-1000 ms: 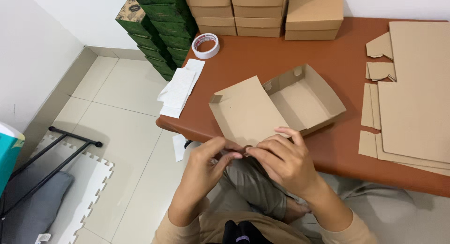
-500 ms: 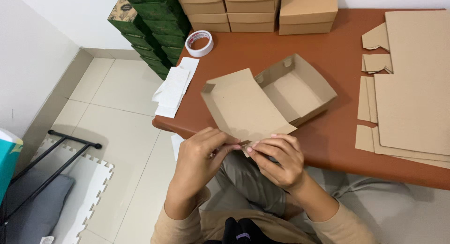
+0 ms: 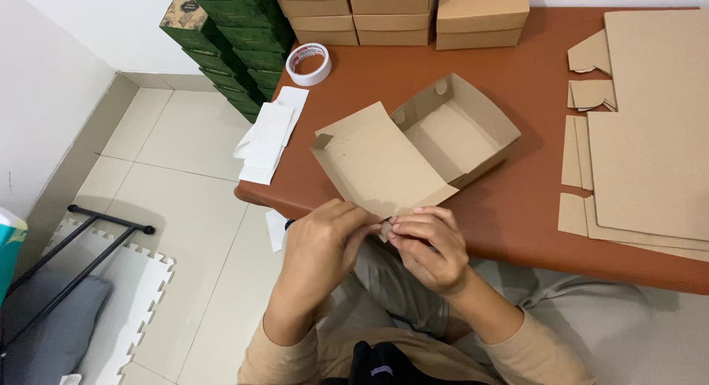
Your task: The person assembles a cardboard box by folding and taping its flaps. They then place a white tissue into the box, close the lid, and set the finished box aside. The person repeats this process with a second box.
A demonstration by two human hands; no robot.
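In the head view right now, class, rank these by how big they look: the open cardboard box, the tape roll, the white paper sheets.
1. Open cardboard box, largest.
2. White paper sheets.
3. Tape roll, smallest; it lies farther from the camera.

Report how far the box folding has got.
Done: closed brown cardboard boxes stacked at the table's back. In hand: left hand and right hand pinch the front flap of the open brown cardboard box. Left: flat cardboard blanks unfolded.
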